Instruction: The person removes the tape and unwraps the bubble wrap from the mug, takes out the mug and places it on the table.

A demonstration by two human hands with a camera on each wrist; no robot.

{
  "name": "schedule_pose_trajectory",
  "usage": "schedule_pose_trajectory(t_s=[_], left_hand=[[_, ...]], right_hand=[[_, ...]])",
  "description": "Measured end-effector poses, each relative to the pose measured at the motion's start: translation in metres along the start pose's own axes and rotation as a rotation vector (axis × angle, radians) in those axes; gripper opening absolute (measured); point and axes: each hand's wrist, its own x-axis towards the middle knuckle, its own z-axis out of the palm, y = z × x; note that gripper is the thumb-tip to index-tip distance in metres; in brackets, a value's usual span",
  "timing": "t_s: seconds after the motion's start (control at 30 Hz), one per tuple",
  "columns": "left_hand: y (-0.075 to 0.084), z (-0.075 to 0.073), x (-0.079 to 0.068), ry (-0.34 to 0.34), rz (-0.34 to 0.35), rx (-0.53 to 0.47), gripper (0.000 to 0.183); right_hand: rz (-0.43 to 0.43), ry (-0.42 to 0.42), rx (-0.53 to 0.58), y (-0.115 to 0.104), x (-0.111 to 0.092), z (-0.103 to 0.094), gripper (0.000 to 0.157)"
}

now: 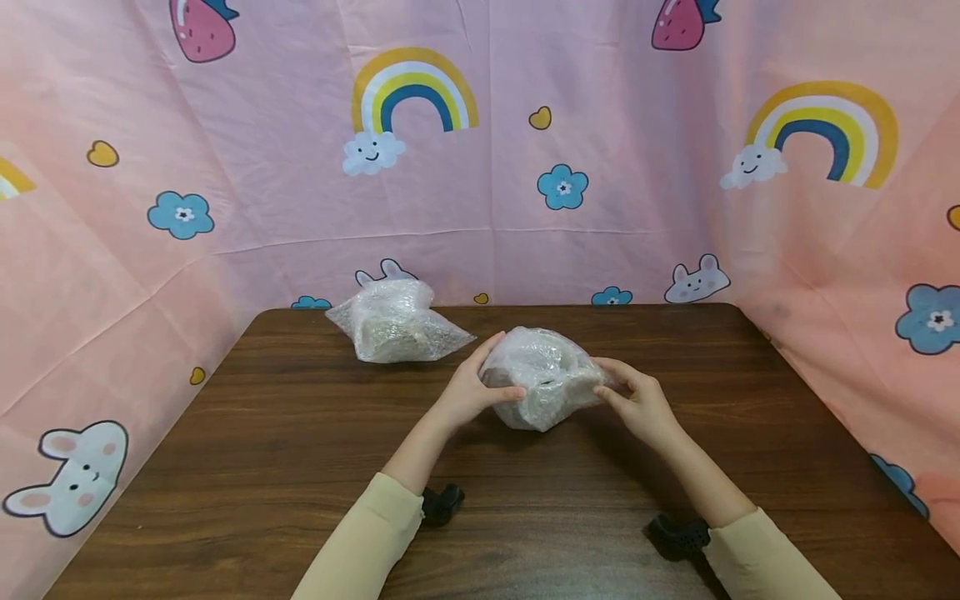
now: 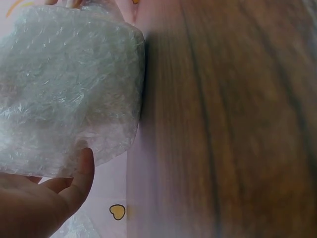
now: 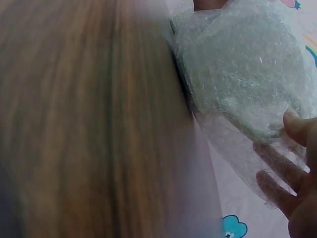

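Note:
Both hands are on a bubble-wrapped bundle (image 1: 543, 375) near the middle of the table; what the wrap covers cannot be made out. My left hand (image 1: 472, 387) grips its left side, thumb across the front and fingers behind. On the other side my right hand (image 1: 637, 400) pinches the loose end of the wrap between thumb and fingers. The left wrist view shows the left thumb pressed against the bubble wrap (image 2: 74, 89). Through the clear film (image 3: 237, 139), the right wrist view shows fingers behind it. Whether the bundle touches the table or hangs just above it, I cannot tell.
A second bubble-wrapped bundle (image 1: 397, 325) lies at the back left of the brown wooden table (image 1: 262, 467). A pink patterned cloth (image 1: 487, 192) hangs behind the table and along both sides. Dark straps with devices (image 1: 442, 504) sit at the wrists.

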Motion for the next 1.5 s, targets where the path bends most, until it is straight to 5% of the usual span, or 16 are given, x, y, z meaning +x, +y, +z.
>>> schedule_pose_trajectory(t_s=[0.17,0.5,1.03,1.5], left_hand=[[-0.024,0.003,0.012,0.013,-0.01,0.015,0.095],[-0.026,0.006,0.013,0.034,-0.018,0.067,0.097],[-0.026,0.003,0.015,-0.019,-0.065,0.078,0.099],[-0.022,0.002,0.011,-0.028,-0.073,0.132,0.099]], right_hand=[[0.001,0.0,-0.012,0.003,0.0,0.001,0.037],[0.03,-0.005,0.034,0.048,0.004,0.005,0.041],[0.086,-0.058,0.013,0.047,0.006,-0.001,0.041],[-0.004,-0.076,0.018,0.031,0.008,-0.009,0.045]])
